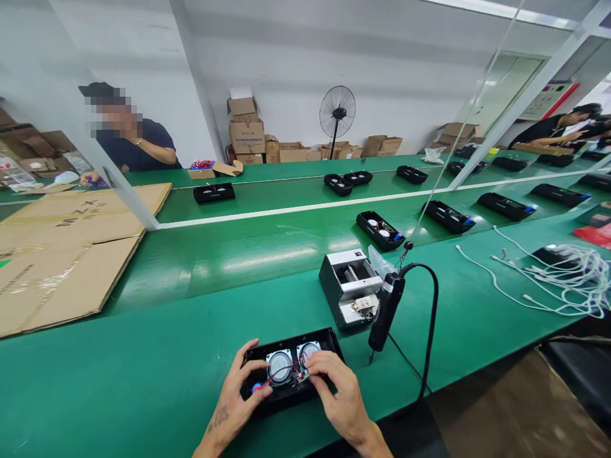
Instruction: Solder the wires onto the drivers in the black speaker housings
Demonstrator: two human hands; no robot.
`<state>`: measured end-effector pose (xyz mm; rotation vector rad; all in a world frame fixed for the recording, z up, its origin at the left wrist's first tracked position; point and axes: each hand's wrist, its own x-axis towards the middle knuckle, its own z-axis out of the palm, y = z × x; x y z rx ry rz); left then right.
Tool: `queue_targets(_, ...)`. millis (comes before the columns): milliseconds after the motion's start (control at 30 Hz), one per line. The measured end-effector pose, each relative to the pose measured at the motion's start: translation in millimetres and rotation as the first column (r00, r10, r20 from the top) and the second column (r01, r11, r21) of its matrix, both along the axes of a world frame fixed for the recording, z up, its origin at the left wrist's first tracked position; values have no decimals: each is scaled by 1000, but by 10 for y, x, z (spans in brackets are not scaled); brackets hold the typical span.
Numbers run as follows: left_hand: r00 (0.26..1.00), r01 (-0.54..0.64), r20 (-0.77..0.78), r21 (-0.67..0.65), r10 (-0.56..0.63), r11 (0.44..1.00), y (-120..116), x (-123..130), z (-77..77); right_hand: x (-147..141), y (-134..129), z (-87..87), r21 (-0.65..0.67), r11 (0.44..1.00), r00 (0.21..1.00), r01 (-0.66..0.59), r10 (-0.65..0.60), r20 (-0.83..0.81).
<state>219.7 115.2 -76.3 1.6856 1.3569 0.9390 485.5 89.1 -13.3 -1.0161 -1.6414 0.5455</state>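
A black speaker housing (292, 402) lies open on the green bench in front of me, with two round silver-white speaker drivers (279, 367) inside. Red and black wires run across the drivers to a small circuit board (301, 375), and a blue part (257, 387) sits at the left end. My left hand (238, 385) is curled over the left end of the housing, thumb and forefinger close to the red wire. With closed fingertips, my right hand (337, 388) pinches at the small circuit board beside the right driver; the exact contact is partly hidden.
A black electric screwdriver (386, 312) hangs point down, right of the housing. Behind it stands a screw feeder box (351, 286). White cables (568, 280) lie at right, flattened cardboard (71, 254) at left. More housings (380, 230) line the belt. Co-workers (138, 143) sit opposite.
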Motion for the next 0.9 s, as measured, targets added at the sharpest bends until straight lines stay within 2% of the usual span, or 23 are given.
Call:
queue_targets(167, 993, -118, 12, -146, 121, 982, 38, 158, 262, -69, 108, 58, 78, 992, 978, -98, 81, 194)
queue_targets(267, 979, -189, 58, -111, 197, 976, 79, 216, 284, -81, 137, 31, 64, 989, 951, -131, 107, 290)
queue_targets(367, 972, -220, 71, -47, 223, 974, 95, 226, 251, -75, 151, 5, 33, 990, 943, -135, 118, 312)
queue_targets(633, 991, -123, -56, 47, 125, 991, 61, 160, 255, -27, 173, -37, -157, 982, 980, -103, 127, 153)
queue_targets(767, 985, -83, -140, 159, 106, 984, 9, 205, 311, -20, 180, -60, -201, 973, 980, -110, 140, 139)
queue_targets(900, 977, 21, -208, 307, 46, 952, 7, 293, 339, -23, 185, -30, -278, 952, 984, -128, 158, 87)
